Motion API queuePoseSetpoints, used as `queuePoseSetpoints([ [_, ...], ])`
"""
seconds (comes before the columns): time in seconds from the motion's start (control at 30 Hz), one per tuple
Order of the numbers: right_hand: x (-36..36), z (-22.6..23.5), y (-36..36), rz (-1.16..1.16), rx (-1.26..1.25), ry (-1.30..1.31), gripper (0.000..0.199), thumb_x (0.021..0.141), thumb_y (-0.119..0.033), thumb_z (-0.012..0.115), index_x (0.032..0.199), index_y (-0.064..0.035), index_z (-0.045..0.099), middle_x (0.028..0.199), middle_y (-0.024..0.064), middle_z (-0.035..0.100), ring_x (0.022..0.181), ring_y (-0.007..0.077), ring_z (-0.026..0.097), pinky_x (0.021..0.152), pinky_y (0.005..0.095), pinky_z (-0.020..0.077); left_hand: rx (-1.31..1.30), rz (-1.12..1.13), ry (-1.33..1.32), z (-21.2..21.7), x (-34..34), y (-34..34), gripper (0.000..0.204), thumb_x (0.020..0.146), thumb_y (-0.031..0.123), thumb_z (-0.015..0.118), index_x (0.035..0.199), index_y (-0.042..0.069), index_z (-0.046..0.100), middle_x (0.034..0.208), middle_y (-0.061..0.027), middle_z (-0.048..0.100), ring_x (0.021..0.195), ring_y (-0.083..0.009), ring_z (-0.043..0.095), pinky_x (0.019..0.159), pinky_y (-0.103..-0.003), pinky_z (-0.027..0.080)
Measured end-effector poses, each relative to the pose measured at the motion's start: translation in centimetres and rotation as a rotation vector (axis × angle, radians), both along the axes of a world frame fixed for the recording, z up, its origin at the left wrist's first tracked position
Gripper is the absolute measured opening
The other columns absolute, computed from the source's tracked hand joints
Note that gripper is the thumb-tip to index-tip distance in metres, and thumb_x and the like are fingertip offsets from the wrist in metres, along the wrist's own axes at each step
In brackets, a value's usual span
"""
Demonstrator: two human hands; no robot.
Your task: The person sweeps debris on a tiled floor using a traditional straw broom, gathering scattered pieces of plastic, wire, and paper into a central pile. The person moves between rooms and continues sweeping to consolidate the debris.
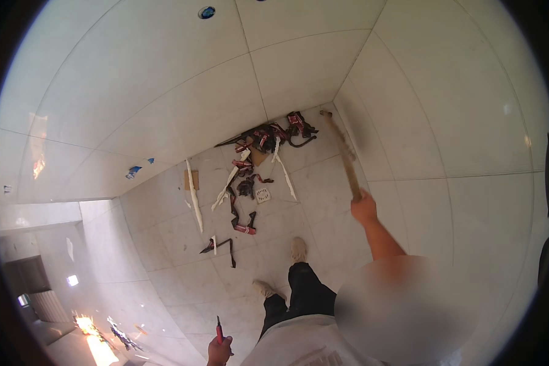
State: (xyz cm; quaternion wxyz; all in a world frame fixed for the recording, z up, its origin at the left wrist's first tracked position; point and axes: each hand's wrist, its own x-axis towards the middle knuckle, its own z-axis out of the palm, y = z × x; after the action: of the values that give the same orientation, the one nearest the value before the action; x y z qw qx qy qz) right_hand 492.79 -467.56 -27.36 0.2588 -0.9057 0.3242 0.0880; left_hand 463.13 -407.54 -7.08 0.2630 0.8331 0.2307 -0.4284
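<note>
littering the floor tiles (pixel 323 183) ahead: torn strips (pixel 250 177), drain cover (pixel 262 195)

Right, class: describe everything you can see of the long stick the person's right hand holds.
The long stick looks like pale brown wood, slim and straight. The right hand grips its near end; its far end reaches the floor where it meets the white tiled wall, close to a heap of red, black and white scraps. It slants, slightly blurred.

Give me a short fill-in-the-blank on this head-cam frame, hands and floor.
1. The right hand grips a long wooden ____.
2. The left hand holds a small tool with a ____ handle.
3. The debris pile lies on the tiled ____.
Missing words: stick; red; floor.
</note>
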Motion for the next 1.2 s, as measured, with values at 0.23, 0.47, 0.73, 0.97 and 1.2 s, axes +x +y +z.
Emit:
queuePoseSetpoints([
  [0.23, 17.0, -5.4, 2.9, -0.131, 0.381, 0.264, 0.031, 0.092, -0.015, 0.050, 0.119, -0.0016, 0.059, 0.087, 0.0165, 0.066, 0.059, 0.0228, 0.060, 0.045, 0.0347, 0.0469, 0.027, 0.209, 0.129, 0.0, 0.0, -1.9, 0.015, 0.092, 0.020, 0.058, 0.084, 0.008, 0.060, 0.068, -0.0101, 0.056, 0.062, -0.0259, 0.059, 0.056, -0.040, 0.051],
  [0.47, 8.0, -8.8, 21.0, 0.213, 0.294, 0.205, 0.052, 0.086, -0.017, 0.057, 0.132, 0.0054, 0.048, 0.113, 0.0285, 0.063, 0.103, 0.0403, 0.063, 0.087, 0.0437, 0.0518, 0.048, 0.580, 0.173, 2.5, 0.1, -3.1, 0.030, 0.086, 0.030, 0.069, 0.084, 0.000, 0.064, 0.063, -0.0051, 0.059, 0.054, -0.0145, 0.059, 0.052, -0.032, 0.052],
  [0.73, -7.5, -4.8, 42.8, 0.668, 0.551, 0.416, 0.075, 0.084, -0.019, 0.061, 0.147, 0.0071, 0.030, 0.108, 0.0273, 0.066, 0.101, 0.0376, 0.065, 0.087, 0.0418, 0.0521, -0.020, 0.749, 0.137, 1.8, -3.9, 2.1, 0.030, 0.086, 0.031, 0.070, 0.084, 0.002, 0.063, 0.063, -0.0041, 0.058, 0.054, -0.0147, 0.059, 0.051, -0.032, 0.052],
  [0.97, -9.8, 0.7, 48.6, 0.699, 0.784, 0.304, 0.062, 0.085, -0.021, 0.059, 0.144, -0.0086, 0.043, 0.122, 0.0236, 0.062, 0.110, 0.0370, 0.062, 0.093, 0.0418, 0.0490, -0.034, 0.784, 0.112, -2.0, -12.2, 12.7, 0.026, 0.088, 0.026, 0.067, 0.078, 0.005, 0.055, 0.058, -0.0024, 0.052, 0.047, -0.0141, 0.052, 0.046, -0.031, 0.051],
  [1.2, -16.9, 5.5, 47.7, 0.531, 0.371, 0.545, 0.053, 0.087, -0.028, 0.059, 0.137, -0.0142, 0.049, 0.107, 0.0193, 0.068, 0.093, 0.0333, 0.065, 0.086, 0.0456, 0.0498, -0.111, 1.009, 0.140, -3.8, -22.1, 20.7, 0.029, 0.087, 0.030, 0.069, 0.083, 0.004, 0.060, 0.062, -0.0035, 0.055, 0.052, -0.0151, 0.056, 0.049, -0.032, 0.052],
])
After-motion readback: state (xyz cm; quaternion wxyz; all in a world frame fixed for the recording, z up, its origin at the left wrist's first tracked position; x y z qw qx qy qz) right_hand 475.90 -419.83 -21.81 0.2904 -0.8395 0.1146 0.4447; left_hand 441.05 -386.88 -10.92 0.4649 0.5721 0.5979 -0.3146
